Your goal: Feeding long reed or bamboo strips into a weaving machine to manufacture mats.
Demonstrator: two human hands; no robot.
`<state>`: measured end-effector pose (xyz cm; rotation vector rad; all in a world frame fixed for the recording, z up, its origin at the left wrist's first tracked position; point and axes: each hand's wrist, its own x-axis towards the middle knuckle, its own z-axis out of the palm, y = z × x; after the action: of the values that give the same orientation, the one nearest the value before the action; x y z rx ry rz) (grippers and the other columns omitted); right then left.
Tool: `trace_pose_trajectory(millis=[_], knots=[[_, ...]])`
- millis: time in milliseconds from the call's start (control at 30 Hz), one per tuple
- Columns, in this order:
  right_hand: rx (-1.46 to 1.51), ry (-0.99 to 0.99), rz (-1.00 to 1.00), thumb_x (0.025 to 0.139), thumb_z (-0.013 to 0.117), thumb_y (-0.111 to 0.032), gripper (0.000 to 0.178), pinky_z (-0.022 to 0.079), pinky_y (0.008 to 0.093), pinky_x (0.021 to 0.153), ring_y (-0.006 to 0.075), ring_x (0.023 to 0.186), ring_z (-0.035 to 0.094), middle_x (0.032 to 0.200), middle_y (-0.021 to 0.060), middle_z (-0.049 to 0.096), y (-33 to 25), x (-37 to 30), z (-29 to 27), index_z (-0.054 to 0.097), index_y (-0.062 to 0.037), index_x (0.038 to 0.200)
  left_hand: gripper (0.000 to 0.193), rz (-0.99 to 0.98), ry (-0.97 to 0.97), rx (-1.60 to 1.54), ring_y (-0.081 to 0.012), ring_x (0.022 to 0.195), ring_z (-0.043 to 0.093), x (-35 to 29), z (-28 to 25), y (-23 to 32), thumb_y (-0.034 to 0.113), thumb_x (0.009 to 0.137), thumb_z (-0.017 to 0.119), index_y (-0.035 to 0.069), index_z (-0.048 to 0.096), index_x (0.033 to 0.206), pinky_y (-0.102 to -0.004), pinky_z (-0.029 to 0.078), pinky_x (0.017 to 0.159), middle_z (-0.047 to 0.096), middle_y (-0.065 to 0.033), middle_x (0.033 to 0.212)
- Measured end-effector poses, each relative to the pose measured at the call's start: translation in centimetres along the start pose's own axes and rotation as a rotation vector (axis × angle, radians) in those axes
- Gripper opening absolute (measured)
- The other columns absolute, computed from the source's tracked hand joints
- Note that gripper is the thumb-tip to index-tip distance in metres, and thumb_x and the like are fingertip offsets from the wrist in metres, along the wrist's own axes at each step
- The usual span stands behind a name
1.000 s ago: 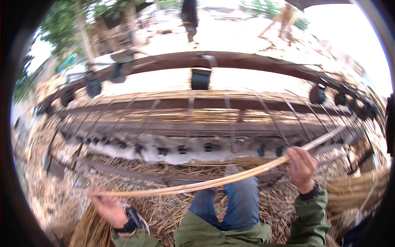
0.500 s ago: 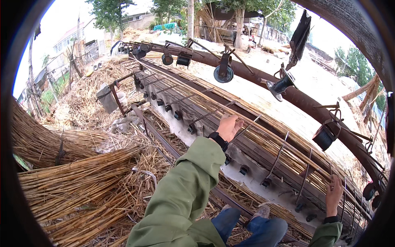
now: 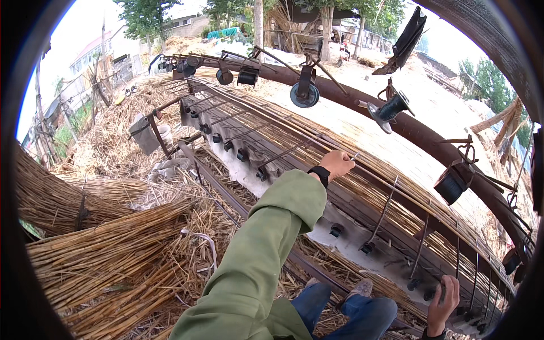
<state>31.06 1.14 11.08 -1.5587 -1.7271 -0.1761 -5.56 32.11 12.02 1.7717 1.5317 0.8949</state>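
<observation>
My left hand (image 3: 338, 163) is closed around the upper end of a thin metal rod on the long mat frame, its fingers pinched near the rod's tip. Beneath it runs a mat of straw-coloured reeds (image 3: 391, 182), laid lengthwise along the frame. Down at the lower right, my right hand (image 3: 443, 306) has its fingers partly bent and apart, beside a small black spool (image 3: 429, 293) at the frame's lower edge. No object shows in that hand. More metal rods (image 3: 384, 215) cross the reeds, with black spools at their lower ends.
A rusty curved pipe (image 3: 340, 105) arches beyond the mat, with wire spools (image 3: 450, 184) hanging from it. Reed bundles (image 3: 107, 243) lie on the left over loose straw. A grey cloth bag (image 3: 146, 135) hangs on the frame. A lower rail (image 3: 224, 198) passes in front of my legs.
My left hand has moved right to a rod's tip and closed on it. The right hand has left the reeds' edge and dropped toward the lower row of spools.
</observation>
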Motion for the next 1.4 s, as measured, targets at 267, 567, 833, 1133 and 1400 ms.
trace_pose_trajectory(millis=[267,567,833,1133,1400], knots=[[-0.096,-0.435,-0.24,0.069,0.065,-0.012,0.022,0.036,0.0406,0.083,0.024,0.098,0.05,0.094,0.0053,0.058,-5.2,-8.1,5.5,0.062,-0.0076,0.091,0.08,0.318,-0.153,0.198,-0.0298,0.131,0.025,0.9,2.8,-0.7,0.038,0.072,0.06,-0.001,0.028,0.134,-0.0346,0.024,0.106,0.028,-0.021,0.139],[-0.001,-0.246,-0.13,0.067,0.066,-0.02,0.023,0.034,0.0376,0.088,0.0214,0.107,0.046,0.106,0.0048,0.054,-2.3,-10.3,6.8,0.06,-0.0107,0.087,0.047,0.673,0.293,0.377,-0.0345,0.112,0.043,-7.3,4.3,0.2,0.021,0.077,0.061,0.001,0.047,0.117,-0.0422,0.033,0.096,0.049,-0.0201,0.118],[0.058,-0.174,0.011,0.069,0.066,-0.021,0.028,0.032,0.0476,0.09,0.0302,0.116,0.039,0.114,0.0129,0.047,-1.8,-13.1,5.1,0.058,-0.006,0.091,0.041,0.329,-0.045,-0.536,-0.018,0.104,0.047,-23.4,15.0,2.4,0.009,0.087,0.05,-0.001,0.038,0.125,-0.0299,0.035,0.092,0.047,-0.0108,0.119],[-0.05,-0.188,0.091,0.066,0.07,-0.023,0.041,0.034,0.0443,0.091,0.0324,0.118,0.037,0.122,0.0112,0.044,-0.4,-12.3,7.9,0.057,-0.0115,0.104,0.011,0.14,-0.443,-0.608,-0.0082,0.082,0.054,-31.5,17.7,-0.1,0.004,0.087,0.053,-0.001,0.058,0.095,-0.0216,0.043,0.073,0.059,-0.003,0.089],[-0.02,-0.235,0.105,0.068,0.068,-0.024,0.039,0.034,0.0447,0.093,0.0336,0.119,0.036,0.122,0.0121,0.044,2.8,-14.0,13.6,0.058,-0.0091,0.103,0.015,-0.033,-0.454,-0.753,-0.0083,0.083,0.057,-34.9,17.4,-0.7,0.006,0.089,0.051,-0.003,0.057,0.099,-0.0216,0.047,0.073,0.061,-0.004,0.088]])
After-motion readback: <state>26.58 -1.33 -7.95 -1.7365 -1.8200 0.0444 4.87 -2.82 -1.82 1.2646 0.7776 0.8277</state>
